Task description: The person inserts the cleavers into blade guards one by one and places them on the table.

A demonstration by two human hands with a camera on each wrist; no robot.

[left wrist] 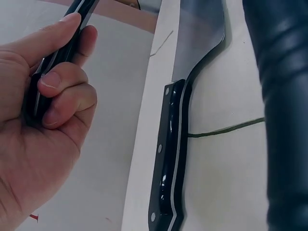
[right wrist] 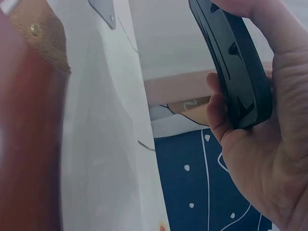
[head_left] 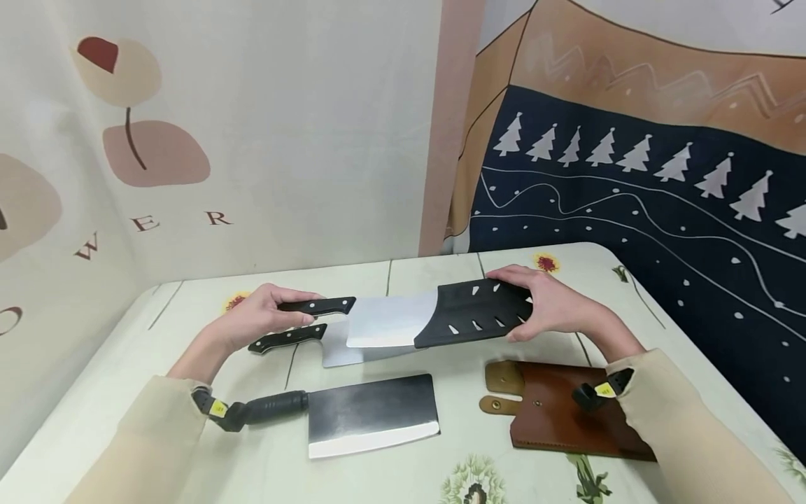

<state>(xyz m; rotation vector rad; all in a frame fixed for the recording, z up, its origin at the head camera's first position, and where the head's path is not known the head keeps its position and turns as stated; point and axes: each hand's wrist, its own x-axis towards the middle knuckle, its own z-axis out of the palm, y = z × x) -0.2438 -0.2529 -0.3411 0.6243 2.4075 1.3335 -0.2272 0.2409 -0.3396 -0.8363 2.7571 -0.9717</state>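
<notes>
My left hand [head_left: 267,318] grips the black riveted handle [head_left: 321,306] of a cleaver, its fingers curled round it in the left wrist view. The cleaver's shiny blade [head_left: 387,322] is held above the table, its outer part inside a black slotted blade guard [head_left: 475,315]. At the far end of that guard, my right hand [head_left: 548,301] holds it between thumb and fingers. How deep the blade sits inside is hidden. Below and behind lies a second cleaver [head_left: 286,338] with a similar riveted handle, its blade partly covered by the held one.
Nearer me on the table lies a dark-bladed cleaver [head_left: 374,413] with a ribbed black handle. A brown leather sheath [head_left: 560,406] with a snap strap lies at the right, under my right forearm. Printed cloths [head_left: 302,140] hang behind the patterned tabletop [head_left: 352,483].
</notes>
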